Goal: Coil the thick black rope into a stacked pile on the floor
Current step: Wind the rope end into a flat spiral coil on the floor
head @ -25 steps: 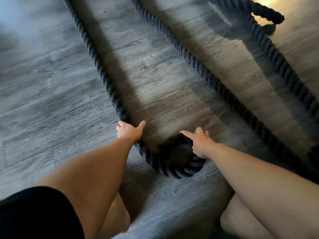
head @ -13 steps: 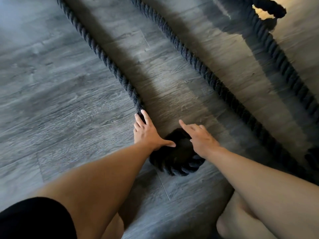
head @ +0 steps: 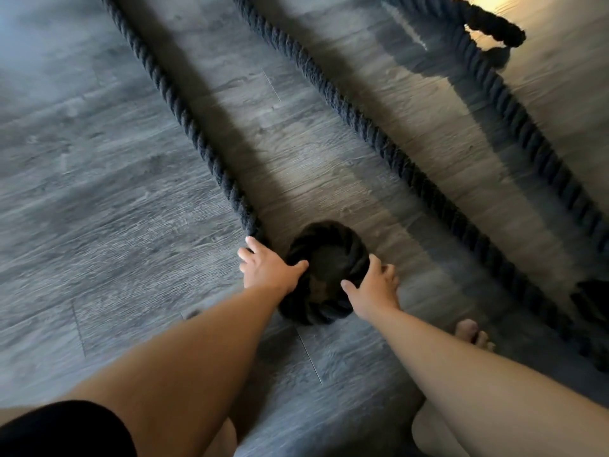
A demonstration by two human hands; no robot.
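Both hands' fingers (head: 388, 271) spread, pressing rope coil (head: 354, 250).

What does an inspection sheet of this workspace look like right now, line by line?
Surface: grey wood-grain plank floor, patches of sunlight at the top right.
Job's things: thick black twisted rope runs in long lines across the floor; a small tight coil of it sits between the hands.
Clutter: nothing seen.
Hands: left hand flat on the coil's left edge where the rope feeds in; right hand cupped on the coil's right edge. Neither closes around the rope.
Cables: nothing seen besides the rope.
Surroundings: bare toes on the floor at the right; dark sleeve at the lower left.
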